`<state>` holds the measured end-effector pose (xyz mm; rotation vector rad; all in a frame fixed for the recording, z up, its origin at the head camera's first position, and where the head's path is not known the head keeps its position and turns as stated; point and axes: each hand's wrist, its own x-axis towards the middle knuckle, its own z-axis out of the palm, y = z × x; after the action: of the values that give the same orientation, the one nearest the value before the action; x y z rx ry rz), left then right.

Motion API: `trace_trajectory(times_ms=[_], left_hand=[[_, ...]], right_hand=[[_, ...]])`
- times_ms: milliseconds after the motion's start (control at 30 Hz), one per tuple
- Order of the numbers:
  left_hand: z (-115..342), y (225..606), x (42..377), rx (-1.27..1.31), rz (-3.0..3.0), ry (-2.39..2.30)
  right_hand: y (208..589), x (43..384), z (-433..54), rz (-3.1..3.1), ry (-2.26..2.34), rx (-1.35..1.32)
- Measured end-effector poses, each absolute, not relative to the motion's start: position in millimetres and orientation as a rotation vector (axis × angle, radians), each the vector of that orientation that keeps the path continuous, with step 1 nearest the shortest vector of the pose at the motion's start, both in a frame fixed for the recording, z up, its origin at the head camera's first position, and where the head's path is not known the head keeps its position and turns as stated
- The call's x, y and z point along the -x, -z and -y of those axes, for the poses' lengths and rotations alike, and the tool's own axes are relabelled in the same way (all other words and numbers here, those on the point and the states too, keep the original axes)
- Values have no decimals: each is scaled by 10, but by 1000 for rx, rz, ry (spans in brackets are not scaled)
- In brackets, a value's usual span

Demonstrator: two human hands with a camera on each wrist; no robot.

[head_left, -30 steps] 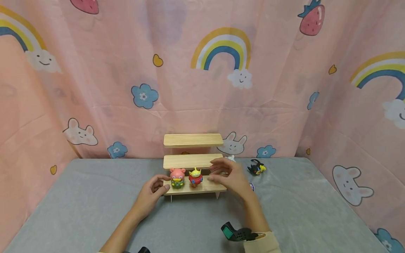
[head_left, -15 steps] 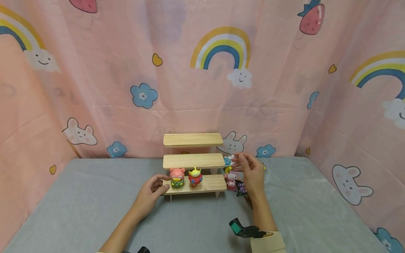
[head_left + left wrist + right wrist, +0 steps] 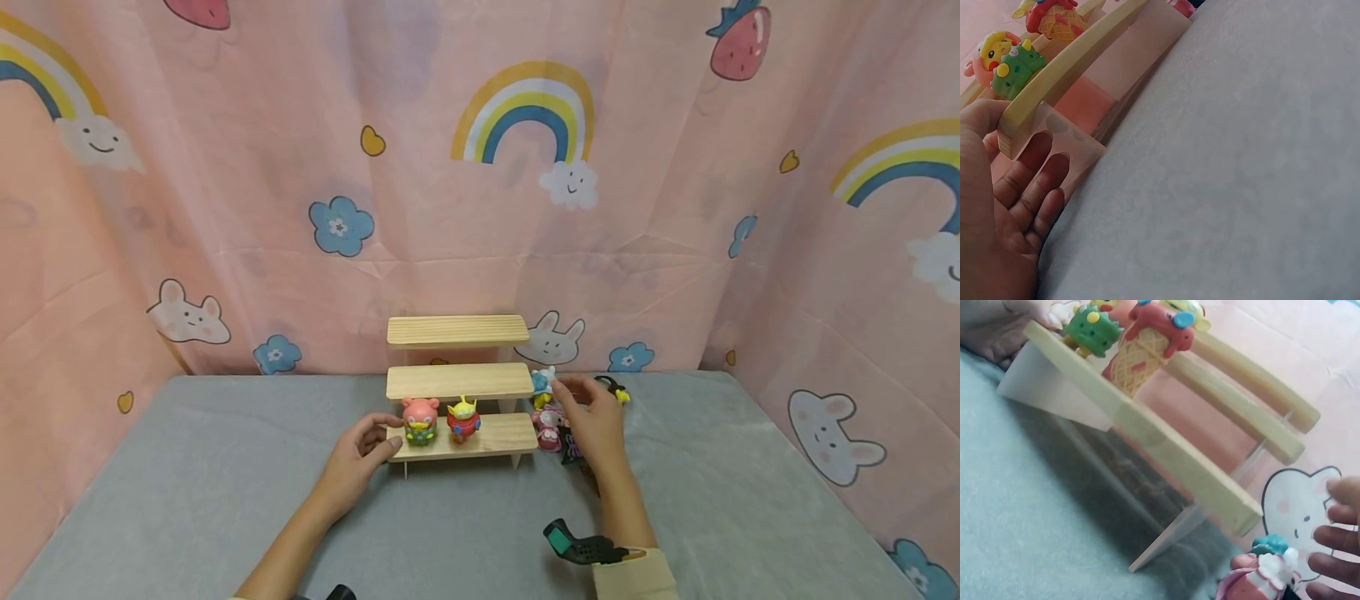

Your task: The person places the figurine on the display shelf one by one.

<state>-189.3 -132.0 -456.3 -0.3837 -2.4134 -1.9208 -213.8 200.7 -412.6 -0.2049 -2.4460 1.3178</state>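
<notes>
A three-tier wooden display shelf (image 3: 502,432) on clear side panels stands on the grey cloth. My left hand (image 3: 352,467) grips the left end of its lowest board, thumb on top and other fingers underneath by the side panel (image 3: 1069,144). That board bears a pink-hooded, green-bodied figurine (image 3: 420,422) and a three-eyed alien figurine (image 3: 463,422) in red on a waffle cone. To the shelf's right, my right hand (image 3: 602,427) reaches among small figurines with fingers extended and apart. Closest are a blue-and-white figurine (image 3: 542,384) and a pink-and-white one (image 3: 548,431).
A dark purple figurine (image 3: 571,447) is partly hidden by the right hand, and a black-and-yellow one (image 3: 619,392) lies beyond it. The two upper boards (image 3: 459,381) bear nothing. A pink patterned curtain (image 3: 420,275) hangs right behind the shelf.
My right hand has moved right, from the lowest board's right end to the figurines beside the shelf, then dipped slightly among them. My left hand keeps its grip on the board.
</notes>
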Motion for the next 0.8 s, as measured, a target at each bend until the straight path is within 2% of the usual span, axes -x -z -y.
trace_trajectory(times_ms=[267,800], left_hand=[[1315,4555,1884,384,2414,1920],[1323,4569,1896,385,2414,1930]], right_hand=[[4247,2166,-2037,2508,-1250,190],[4261,2155,-2019,2756,-1077,203]])
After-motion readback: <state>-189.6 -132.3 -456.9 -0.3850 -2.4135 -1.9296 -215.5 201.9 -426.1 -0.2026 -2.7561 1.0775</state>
